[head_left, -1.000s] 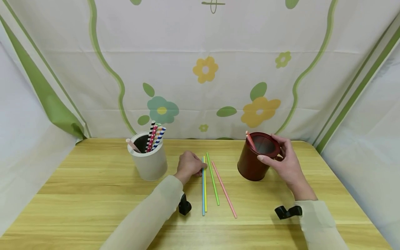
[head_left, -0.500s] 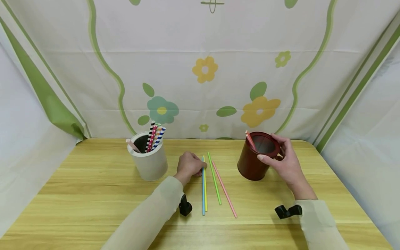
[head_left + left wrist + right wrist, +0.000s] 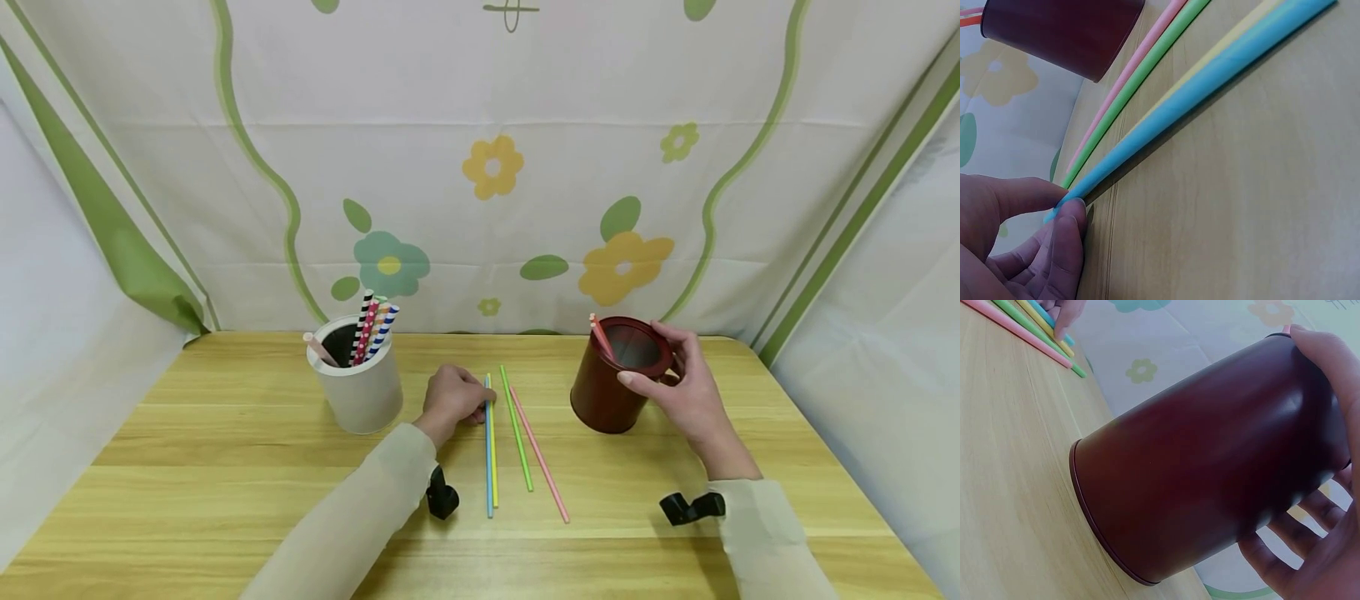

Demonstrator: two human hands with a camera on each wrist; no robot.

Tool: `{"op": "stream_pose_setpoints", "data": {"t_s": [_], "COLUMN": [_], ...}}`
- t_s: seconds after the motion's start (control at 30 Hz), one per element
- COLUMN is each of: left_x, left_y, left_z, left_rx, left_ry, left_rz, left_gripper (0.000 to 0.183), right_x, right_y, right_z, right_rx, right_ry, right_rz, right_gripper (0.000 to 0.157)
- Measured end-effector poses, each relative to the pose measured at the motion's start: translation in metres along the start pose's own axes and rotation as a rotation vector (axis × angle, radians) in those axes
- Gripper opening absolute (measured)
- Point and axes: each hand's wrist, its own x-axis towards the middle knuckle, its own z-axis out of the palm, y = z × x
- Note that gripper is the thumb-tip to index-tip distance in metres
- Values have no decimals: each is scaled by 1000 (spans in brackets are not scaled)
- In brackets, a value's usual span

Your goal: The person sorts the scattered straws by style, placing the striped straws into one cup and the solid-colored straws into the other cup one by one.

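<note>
My left hand (image 3: pixel 453 396) pinches the far end of a light blue straw (image 3: pixel 1166 119) between thumb and fingers, low over the wooden table. Right alongside lies a yellow straw (image 3: pixel 492 454). A green straw (image 3: pixel 517 433) and a pink straw (image 3: pixel 544 467) lie to the right, close together at their far ends and spread apart at the near ends. My right hand (image 3: pixel 686 387) grips a dark red canister (image 3: pixel 1197 462) near its rim, thumb at the front and fingers behind. The canister stands on the table with red straws (image 3: pixel 602 340) leaning inside.
A white canister (image 3: pixel 363 398) stands left of my left hand, holding several patterned straws (image 3: pixel 365 335) and a pale pink one (image 3: pixel 322 350). A flowered curtain (image 3: pixel 450 217) hangs behind the wooden table (image 3: pixel 225 467). Black wrist cameras sit on both sleeves.
The green straw has shifted a little to the right, toward the pink one. My left hand stays at the blue straw's far end. The right hand and dark red canister have not moved.
</note>
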Motion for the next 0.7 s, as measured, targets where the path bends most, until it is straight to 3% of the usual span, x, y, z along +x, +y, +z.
{"op": "stream_pose_setpoints", "data": {"t_s": [0.37, 0.7], "left_x": [-1, 1], "left_y": [-1, 1], "left_z": [-4, -12], "left_rx": [-72, -93], "left_ry": [-33, -118], "left_rz": [4, -38], "left_gripper": [8, 7], "right_x": [0, 0], "right_y": [0, 0], "right_z": [0, 0], "right_rx": [1, -1], "right_ry": [0, 1], "right_rz": [-9, -13], "right_gripper": [85, 85]}}
